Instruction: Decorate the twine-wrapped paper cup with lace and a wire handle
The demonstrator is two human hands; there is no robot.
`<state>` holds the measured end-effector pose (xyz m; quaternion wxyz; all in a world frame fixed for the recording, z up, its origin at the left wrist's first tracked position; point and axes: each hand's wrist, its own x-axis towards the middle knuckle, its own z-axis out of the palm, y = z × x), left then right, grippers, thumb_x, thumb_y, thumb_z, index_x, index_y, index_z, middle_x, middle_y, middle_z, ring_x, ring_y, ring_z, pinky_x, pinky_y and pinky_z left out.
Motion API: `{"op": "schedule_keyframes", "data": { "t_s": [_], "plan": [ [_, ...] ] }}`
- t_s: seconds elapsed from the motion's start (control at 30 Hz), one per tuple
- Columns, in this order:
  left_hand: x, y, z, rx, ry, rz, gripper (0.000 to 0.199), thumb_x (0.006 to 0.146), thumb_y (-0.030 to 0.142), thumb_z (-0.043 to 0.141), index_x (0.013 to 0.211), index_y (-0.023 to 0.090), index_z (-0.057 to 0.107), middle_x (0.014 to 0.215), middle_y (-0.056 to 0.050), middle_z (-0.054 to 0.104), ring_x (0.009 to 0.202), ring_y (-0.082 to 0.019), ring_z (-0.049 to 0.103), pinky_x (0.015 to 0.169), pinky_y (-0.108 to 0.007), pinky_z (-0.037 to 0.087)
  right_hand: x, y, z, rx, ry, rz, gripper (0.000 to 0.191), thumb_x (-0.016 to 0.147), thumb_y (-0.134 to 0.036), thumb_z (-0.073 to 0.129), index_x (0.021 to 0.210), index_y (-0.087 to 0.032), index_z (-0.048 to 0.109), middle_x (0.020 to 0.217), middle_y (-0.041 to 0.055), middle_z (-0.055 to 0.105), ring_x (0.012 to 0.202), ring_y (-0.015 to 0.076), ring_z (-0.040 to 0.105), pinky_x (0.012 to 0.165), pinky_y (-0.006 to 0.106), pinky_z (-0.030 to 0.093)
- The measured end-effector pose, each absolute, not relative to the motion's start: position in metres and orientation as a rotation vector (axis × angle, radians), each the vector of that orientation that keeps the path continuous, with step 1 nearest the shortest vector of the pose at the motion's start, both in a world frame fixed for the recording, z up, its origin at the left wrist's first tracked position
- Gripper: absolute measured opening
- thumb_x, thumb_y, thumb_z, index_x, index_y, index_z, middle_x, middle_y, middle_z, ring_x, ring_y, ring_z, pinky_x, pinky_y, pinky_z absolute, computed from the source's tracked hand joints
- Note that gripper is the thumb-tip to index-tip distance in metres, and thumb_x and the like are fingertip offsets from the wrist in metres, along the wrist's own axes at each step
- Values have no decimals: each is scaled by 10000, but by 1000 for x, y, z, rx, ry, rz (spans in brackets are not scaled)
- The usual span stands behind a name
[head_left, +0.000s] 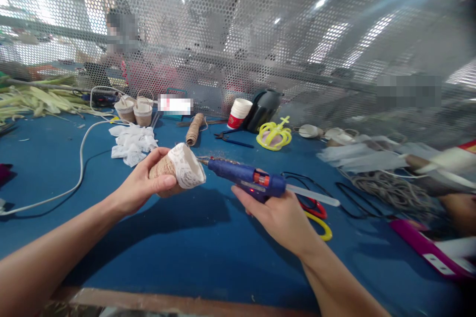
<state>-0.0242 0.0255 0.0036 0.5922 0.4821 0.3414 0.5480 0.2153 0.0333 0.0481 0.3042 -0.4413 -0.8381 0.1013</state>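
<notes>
My left hand (147, 178) is closed around a paper cup (167, 171) wrapped in brown twine, tilted on its side with its mouth facing right. A band of white lace (185, 168) circles the cup near the rim. In my right hand (278, 210) is a blue hot glue gun (238, 173), with a clear glue stick (314, 194) sticking out of its back. The gun's nozzle points left, close to the lace at the cup's rim; whether it touches I cannot tell. Both hands are above the blue table (178, 257).
Behind the cup lie white lace (134, 143), two twine-wrapped cups (143, 111) and a twine roll (194, 129). Pliers (236, 139), stacked paper cups (239, 113) and a yellow crown (274, 134) sit farther back. Scissors (322, 225) are beside my right hand; a grey cord (390, 190) lies right.
</notes>
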Motion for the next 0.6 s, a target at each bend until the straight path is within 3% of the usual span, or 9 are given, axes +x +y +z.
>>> {"op": "schedule_keyframes", "data": {
  "t_s": [0.6],
  "plan": [
    [-28,28,3,1278,860,1362,497,576,291,728,1009,218,495,861,-13,554,717,-131,535,606,-215,459,218,33,49,-1163,-2299,175,257,803,-370,456,794,-224,668,537,49,610,811,266,629,749,393,504]
  ]
}}
